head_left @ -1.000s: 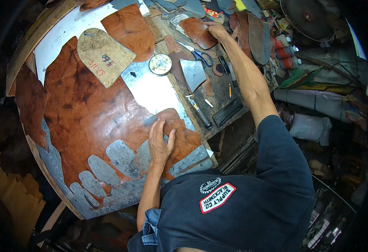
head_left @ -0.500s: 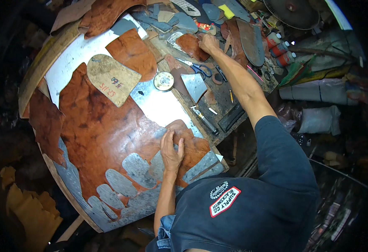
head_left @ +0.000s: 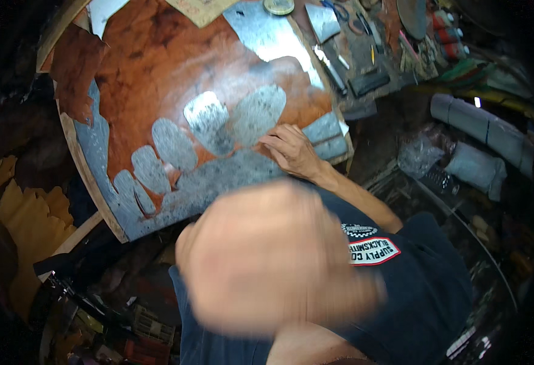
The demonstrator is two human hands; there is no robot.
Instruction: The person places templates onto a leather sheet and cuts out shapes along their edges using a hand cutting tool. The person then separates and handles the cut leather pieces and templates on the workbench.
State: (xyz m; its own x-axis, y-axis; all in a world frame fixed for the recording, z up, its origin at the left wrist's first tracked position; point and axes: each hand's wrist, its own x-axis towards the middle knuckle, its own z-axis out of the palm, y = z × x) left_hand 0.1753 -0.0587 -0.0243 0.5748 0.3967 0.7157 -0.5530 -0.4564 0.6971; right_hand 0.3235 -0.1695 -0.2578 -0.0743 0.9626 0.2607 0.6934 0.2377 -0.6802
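A large brown leather hide (head_left: 151, 67) lies over a grey speckled sheet (head_left: 218, 185). Several rounded openings along its near edge show that sheet, the biggest an oval opening (head_left: 259, 114). Beside this oval, my right hand (head_left: 292, 152) rests at the leather's edge. Its fingers are bent and drawn together; anything between them is hidden. Very near the camera, my left hand (head_left: 267, 255) is a large blur in front of my dark shirt. Motion hides its fingers and whatever they might hold.
A wooden border (head_left: 78, 149) edges the board. At the far right, a bench carries a marker-like tool (head_left: 330, 70), a black block (head_left: 369, 83) and blue-handled scissors (head_left: 341, 11). A round tin (head_left: 278, 6) and a tan template (head_left: 203, 9) lie at the top.
My right hand has come back from the far bench to the hide's near right part. My left hand has lifted off the leather toward the camera. The view has shifted nearer to my body.
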